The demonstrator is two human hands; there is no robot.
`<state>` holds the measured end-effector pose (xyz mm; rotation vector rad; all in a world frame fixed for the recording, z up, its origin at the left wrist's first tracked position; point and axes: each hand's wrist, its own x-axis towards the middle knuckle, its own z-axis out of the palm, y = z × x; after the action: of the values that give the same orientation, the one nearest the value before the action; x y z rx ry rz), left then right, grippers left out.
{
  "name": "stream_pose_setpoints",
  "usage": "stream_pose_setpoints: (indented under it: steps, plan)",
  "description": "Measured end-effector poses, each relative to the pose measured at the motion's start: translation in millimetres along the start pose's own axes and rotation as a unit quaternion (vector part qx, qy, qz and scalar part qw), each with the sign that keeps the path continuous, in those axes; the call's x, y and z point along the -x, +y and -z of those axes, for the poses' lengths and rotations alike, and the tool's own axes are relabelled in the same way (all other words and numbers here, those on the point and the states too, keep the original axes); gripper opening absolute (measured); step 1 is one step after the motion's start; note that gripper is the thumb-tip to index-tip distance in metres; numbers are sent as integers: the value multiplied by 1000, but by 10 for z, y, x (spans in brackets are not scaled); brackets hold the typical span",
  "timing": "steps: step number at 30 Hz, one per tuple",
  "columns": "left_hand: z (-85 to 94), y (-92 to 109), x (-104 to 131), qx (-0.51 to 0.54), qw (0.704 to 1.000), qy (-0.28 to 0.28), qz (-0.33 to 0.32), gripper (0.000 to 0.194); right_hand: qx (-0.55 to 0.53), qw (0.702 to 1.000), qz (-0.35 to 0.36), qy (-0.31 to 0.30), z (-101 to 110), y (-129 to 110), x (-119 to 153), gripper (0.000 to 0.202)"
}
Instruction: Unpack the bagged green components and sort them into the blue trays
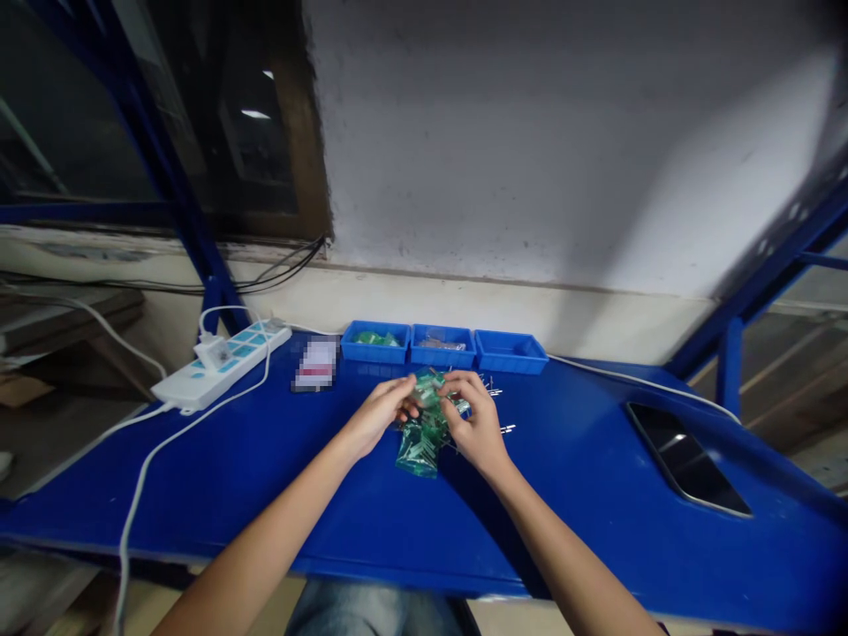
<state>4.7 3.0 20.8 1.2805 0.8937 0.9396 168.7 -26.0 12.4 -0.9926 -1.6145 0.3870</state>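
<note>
Over the middle of the blue table, both my hands grip a small green see-through plastic bag point(429, 385). My left hand point(384, 411) pinches its left side with thumb and fingers. From the right, my right hand point(478, 426) has its fingertips closed on the same bag. Just below lies another green plastic bag point(417, 449) with thin silvery pieces inside; whether it is separate from the held one I cannot tell. Loose slim metal pieces point(507, 429) lie beside and behind my right hand, partly hidden by it.
Three blue trays stand at the back: the left tray point(374, 355) holds green bags, the middle tray point(442, 359) metal pieces, and beside them is the right tray point(510, 364). A white power strip point(222, 367) with cables lies left, a phone point(689, 459) right. The table point(371, 530) meets the wall.
</note>
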Motion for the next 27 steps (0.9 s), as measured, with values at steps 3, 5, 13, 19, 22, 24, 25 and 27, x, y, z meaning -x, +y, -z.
stream_pose_setpoints:
  steps: [3,5,13,19,22,24,25,27]
  plan:
    - [9,-14,-7,-51,996,19,-65,27,25,999,-37,19,-2,17,2,15]
    - [13,-29,-13,-76,991,37,-101,22,-6,995,-101,4,-6,32,-11,16]
    - [-23,-54,1,-214,944,30,-250,6,-291,901,-319,-42,-25,47,-54,40]
    - [-18,-75,-1,-257,936,74,-230,15,-310,900,-307,7,-67,38,-30,29]
    - [4,-55,1,-251,944,62,-206,14,-287,919,-269,20,-84,31,-6,29]
    - [19,-35,7,-251,950,18,-182,11,-260,936,-236,24,-84,28,5,28]
    - [25,-27,10,-245,955,-8,-166,12,-240,945,-220,25,-80,27,8,27]
    - [33,-19,9,-206,970,-42,-122,25,-190,964,-183,28,-64,24,7,22]
